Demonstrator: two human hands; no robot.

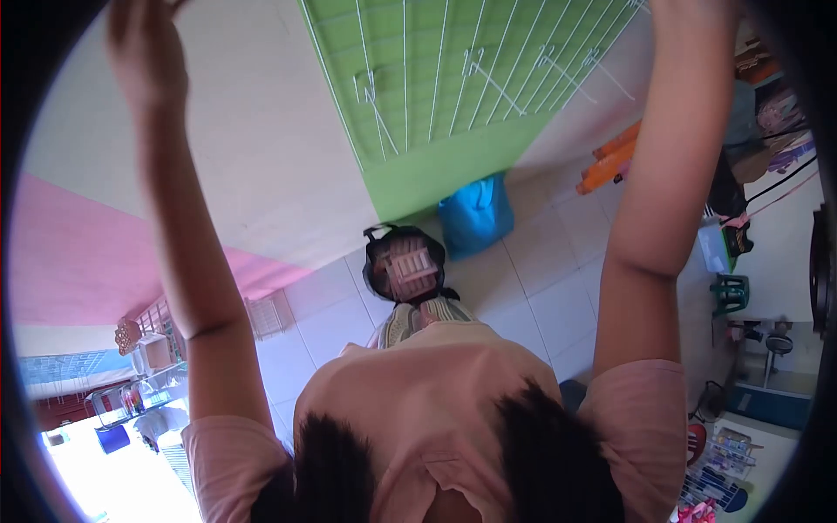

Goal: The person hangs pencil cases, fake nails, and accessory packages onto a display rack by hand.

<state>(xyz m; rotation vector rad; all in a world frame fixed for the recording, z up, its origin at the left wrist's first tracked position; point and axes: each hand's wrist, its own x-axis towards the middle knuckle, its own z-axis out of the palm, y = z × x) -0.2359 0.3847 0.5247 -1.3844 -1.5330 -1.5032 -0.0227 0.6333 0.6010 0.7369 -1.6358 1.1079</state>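
Note:
Both arms reach up past the top of the head view. My left hand [150, 61] is raised at the upper left in front of the cream wall [261, 105]. Its fingers are blurred and cut off by the frame edge, so their grip cannot be made out. Only the base of my right hand [697, 10] shows at the top right; its fingers are out of view. It is nearest the right end of a white wire grid [445, 70] fixed to a green wall panel. Several white wire hooks [478, 63] hang on the grid.
Below the wall, a black bag [375, 270] with a striped pinkish box [411, 266] inside sits by my feet. Beside it stands a blue bag [478, 218]. Orange objects [610, 161] and a green stool [731, 295] are at the right, wire racks [148, 388] at the left.

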